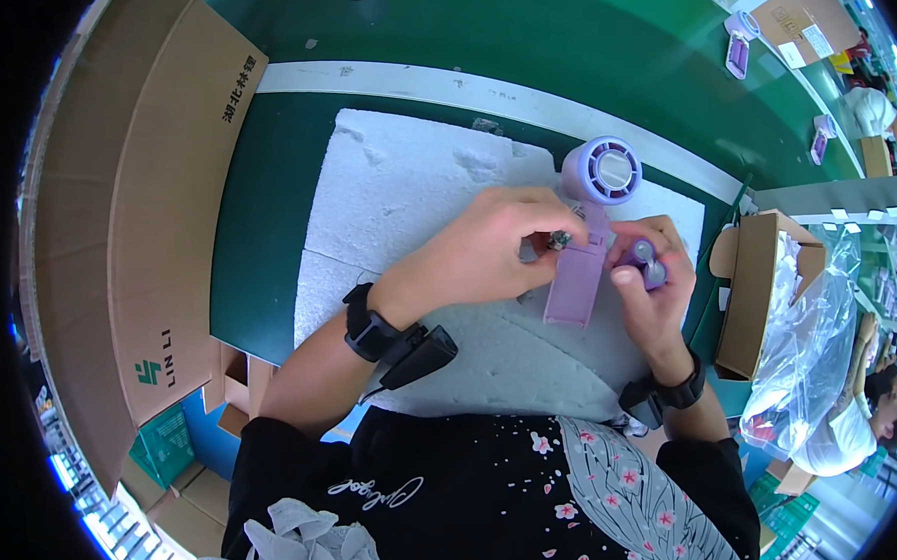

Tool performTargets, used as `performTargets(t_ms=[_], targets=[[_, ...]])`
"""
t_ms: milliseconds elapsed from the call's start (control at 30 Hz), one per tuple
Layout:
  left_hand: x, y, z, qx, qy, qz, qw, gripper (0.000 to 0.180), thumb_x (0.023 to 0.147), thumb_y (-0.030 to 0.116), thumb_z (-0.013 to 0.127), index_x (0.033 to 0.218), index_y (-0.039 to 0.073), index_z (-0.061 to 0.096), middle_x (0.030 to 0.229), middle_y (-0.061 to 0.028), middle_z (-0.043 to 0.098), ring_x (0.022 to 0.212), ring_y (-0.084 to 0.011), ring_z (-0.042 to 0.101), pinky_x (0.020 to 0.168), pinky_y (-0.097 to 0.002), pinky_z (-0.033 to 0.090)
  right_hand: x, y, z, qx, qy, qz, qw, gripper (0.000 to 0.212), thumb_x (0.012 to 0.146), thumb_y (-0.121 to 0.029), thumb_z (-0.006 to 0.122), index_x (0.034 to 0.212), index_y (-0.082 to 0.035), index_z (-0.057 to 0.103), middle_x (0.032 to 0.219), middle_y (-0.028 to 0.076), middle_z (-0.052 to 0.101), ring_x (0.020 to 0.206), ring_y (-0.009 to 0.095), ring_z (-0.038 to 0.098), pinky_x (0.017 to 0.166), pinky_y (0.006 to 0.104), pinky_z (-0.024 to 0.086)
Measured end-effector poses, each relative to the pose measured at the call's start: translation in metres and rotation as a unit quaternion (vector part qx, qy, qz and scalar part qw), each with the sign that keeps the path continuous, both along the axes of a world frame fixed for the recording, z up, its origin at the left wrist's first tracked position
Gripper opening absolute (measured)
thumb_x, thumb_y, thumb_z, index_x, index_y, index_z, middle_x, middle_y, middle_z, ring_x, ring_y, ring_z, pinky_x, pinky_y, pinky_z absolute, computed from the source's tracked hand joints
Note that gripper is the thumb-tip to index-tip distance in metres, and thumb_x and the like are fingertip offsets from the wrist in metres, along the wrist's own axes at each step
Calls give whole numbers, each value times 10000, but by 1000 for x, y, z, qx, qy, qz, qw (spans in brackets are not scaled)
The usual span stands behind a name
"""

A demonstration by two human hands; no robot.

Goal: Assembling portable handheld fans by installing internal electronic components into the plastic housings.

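Observation:
A light purple handheld fan (578,277) lies on a white foam board (394,187), its round head (604,169) away from me and its handle toward me. The handle looks like an open shell. My left hand (507,239) is closed at the left of the handle, with thumb and fingertips pinching a small dark part (559,240), too small to name. On the other side, my right hand (658,271) is closed around a small purple part (648,264) with a rounded, shiny surface. Its fingertips are beside the handle's upper end.
A large cardboard box (181,222) stands at the left on the green table (247,259). At the right are an open carton (754,292) and clear plastic wrap (797,350). Two more purple fans, one a handheld fan (739,45), lie farther off on the green belt (578,34).

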State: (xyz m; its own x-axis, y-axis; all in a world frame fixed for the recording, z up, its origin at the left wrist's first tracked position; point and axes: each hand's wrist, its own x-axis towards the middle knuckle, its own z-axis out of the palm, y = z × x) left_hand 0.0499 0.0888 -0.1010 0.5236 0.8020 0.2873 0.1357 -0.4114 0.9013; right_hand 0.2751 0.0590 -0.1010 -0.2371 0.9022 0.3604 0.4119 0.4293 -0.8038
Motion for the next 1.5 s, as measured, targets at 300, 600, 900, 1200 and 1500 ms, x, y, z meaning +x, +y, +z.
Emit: performTargets(t_ms=[300, 600, 900, 1200, 1500], targets=[[1, 2, -5, -77, -58, -1, 995, 203, 750, -73, 669, 921, 38, 672, 901, -58, 621, 798, -154, 607, 673, -264, 493, -6, -2, 9, -218, 73, -50, 972, 144, 896, -129, 612, 902, 13, 596, 730, 39, 572, 673, 107, 559, 594, 269, 418], [3, 2, -7, -170, -67, -12, 983, 197, 803, -58, 673, 976, 34, 680, 951, -50, 629, 861, -118, 603, 726, -256, 509, -6, 0, 13, -14, -83, 48, 995, 70, 794, -35, 666, 786, -3, 605, 704, 94, 547, 556, 195, 528, 519, 283, 407], [-4, 1, -3, -179, -78, -49, 980, 160, 869, 19, 693, 1029, 19, 684, 945, -56, 623, 874, -127, 606, 740, -264, 510, -9, 2, 13, -3, -92, 112, 989, 55, 764, -13, 687, 794, 8, 645, 766, 89, 541, 585, 174, 515, 524, 274, 399], [-5, 5, 2, -157, -23, -41, 986, 129, 889, 59, 694, 1001, -5, 680, 872, -72, 617, 826, -136, 611, 680, -266, 501, -14, 0, 16, 21, -110, 9, 994, 164, 744, 6, 765, 901, -33, 737, 789, 85, 579, 589, 168, 593, 525, 262, 479], [-5, 8, -1, -232, -70, -53, 969, 145, 879, -43, 662, 1020, -11, 679, 927, -31, 643, 834, -97, 619, 737, -249, 519, -10, 6, 7, -4, -99, 36, 994, 168, 778, 14, 755, 940, -30, 753, 822, 57, 542, 587, 101, 525, 516, 230, 396]])
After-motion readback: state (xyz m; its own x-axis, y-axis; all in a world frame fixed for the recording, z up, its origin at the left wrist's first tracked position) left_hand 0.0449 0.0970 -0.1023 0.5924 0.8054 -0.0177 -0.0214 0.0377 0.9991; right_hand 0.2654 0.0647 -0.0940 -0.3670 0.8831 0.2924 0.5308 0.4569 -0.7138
